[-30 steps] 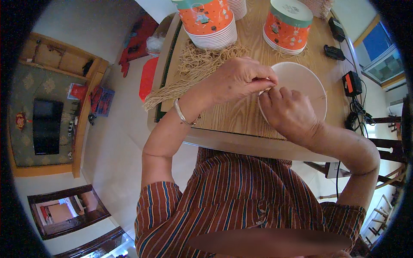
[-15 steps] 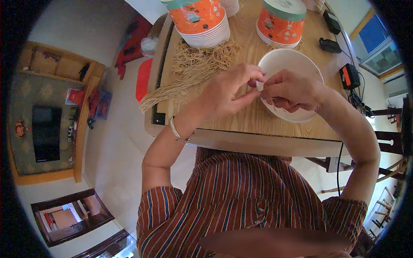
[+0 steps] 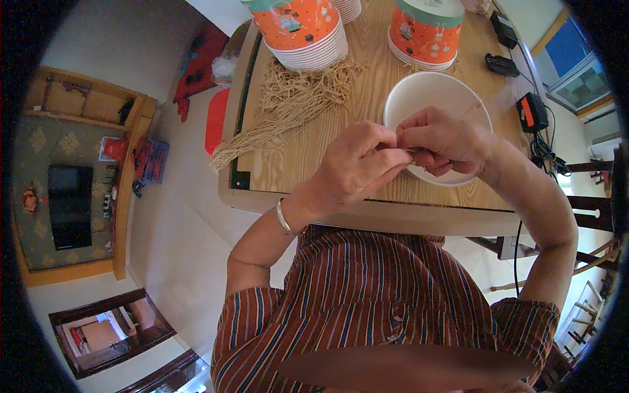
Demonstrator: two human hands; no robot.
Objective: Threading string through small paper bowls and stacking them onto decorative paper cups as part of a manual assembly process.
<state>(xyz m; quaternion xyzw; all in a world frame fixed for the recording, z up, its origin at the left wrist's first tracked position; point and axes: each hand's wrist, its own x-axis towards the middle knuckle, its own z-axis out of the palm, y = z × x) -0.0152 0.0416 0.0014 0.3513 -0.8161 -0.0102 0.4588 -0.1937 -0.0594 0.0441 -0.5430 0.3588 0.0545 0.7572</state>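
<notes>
Both hands meet at the near left side of a white round paper tub [image 3: 422, 92], whose open mouth faces up. My left hand [image 3: 359, 164], with a silvery bangle at the wrist, is pinched closed, its fingertips beside the tub's rim. Curled over the opening, my right hand [image 3: 445, 143] has its thumb and fingers pressed together, touching the left fingertips. What the two pinches hold is too small and covered to make out. To the left lies a loose bundle of beige cords [image 3: 301, 98], tangled at its far end and trailing toward the table's left edge.
A stack of orange and green printed paper tubs [image 3: 304, 39] stands behind the cords. Another orange stack [image 3: 426, 36] is farther right. Black adapters, one with an orange label [image 3: 529, 112], and cables line the wooden table's [image 3: 367, 92] right edge. A red stool [image 3: 216, 121] stands left.
My left hand has come down toward me, and its thumb and fingers have closed from a wider gap. My right hand stays almost in place over the tub.
</notes>
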